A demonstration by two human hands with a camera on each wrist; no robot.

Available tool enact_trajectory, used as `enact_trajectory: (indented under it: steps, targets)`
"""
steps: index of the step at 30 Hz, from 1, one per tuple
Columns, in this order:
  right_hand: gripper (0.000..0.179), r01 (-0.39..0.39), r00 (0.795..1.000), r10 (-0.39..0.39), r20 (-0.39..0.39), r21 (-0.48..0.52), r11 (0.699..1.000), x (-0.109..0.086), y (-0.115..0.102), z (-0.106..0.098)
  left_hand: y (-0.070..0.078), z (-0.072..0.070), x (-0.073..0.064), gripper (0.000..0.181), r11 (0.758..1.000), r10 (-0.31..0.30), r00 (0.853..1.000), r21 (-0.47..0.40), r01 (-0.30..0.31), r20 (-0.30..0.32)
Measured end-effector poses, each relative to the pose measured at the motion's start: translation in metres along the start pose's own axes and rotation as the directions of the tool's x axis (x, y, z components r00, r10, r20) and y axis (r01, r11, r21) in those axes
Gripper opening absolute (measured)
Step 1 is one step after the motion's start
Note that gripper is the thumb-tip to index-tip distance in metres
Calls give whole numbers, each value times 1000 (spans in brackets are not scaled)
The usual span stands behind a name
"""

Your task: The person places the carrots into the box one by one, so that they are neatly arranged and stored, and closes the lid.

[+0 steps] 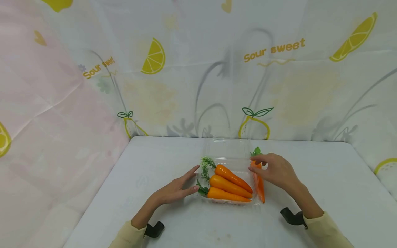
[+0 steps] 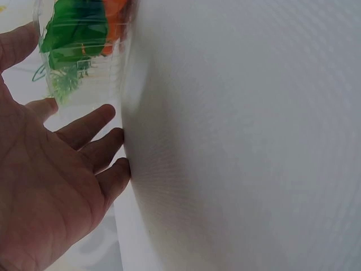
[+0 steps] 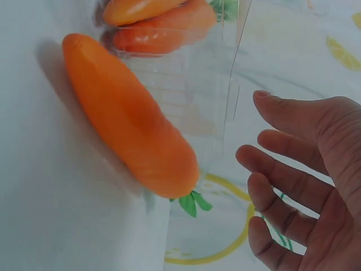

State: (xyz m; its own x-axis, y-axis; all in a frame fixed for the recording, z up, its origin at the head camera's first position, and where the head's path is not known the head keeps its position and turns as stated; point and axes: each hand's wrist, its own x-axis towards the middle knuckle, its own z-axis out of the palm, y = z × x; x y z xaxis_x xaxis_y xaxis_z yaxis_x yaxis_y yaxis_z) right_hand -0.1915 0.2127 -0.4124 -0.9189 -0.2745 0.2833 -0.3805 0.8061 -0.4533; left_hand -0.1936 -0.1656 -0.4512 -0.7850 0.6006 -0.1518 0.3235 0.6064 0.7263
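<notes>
A clear plastic box (image 1: pixel 227 202) lies with its lid (image 1: pixel 227 148) folded back towards the wall. In it are three orange carrots (image 1: pixel 231 186), green tops to the left, tips to the right. My left hand (image 1: pixel 176 189) is at the box's left side, thumb beside the leaves of the front carrot; its fingers are spread and relaxed in the left wrist view. A fourth carrot (image 3: pixel 127 116) lies on the table along the box's right side. Over its leafy end is my right hand (image 1: pixel 277 168), fingers loosely bent, a gap between them and the carrot in the right wrist view.
The white table (image 1: pixel 149 155) runs back to a hanging cloth (image 1: pixel 192 86) printed with lemons and words. More cloth hangs at both sides. Dark wrist mounts (image 1: pixel 154 229) stick out at the cream sleeves (image 1: pixel 327 230).
</notes>
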Motion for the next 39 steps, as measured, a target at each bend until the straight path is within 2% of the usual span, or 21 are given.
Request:
enact_trajectory:
  steps: [6, 13, 22, 30, 39]
  targets:
    - [30, -19, 999, 19, -49, -7, 1000, -5, 7, -1, 0, 0, 0, 74, 1000, -5, 1000, -7, 5, 1]
    - [35, -58, 997, 58, -59, -6, 998, -10, 12, -1, 0, 0, 1, 74, 1000, -9, 1000, -7, 9, 5]
    - [32, -92, 996, 92, -19, 1, 996, -13, 17, 0, -1, -1, -1, 73, 1000, -14, 1000, -17, 14, 7]
    - [35, -91, 995, 91, -26, 14, 996, -16, 22, 1, -2, 0, 0, 73, 1000, -14, 1000, -17, 14, 7]
    - [44, -190, 982, 190, 15, 27, 981, -16, 23, 10, 0, 0, -1, 73, 1000, -15, 1000, -15, 16, 5]
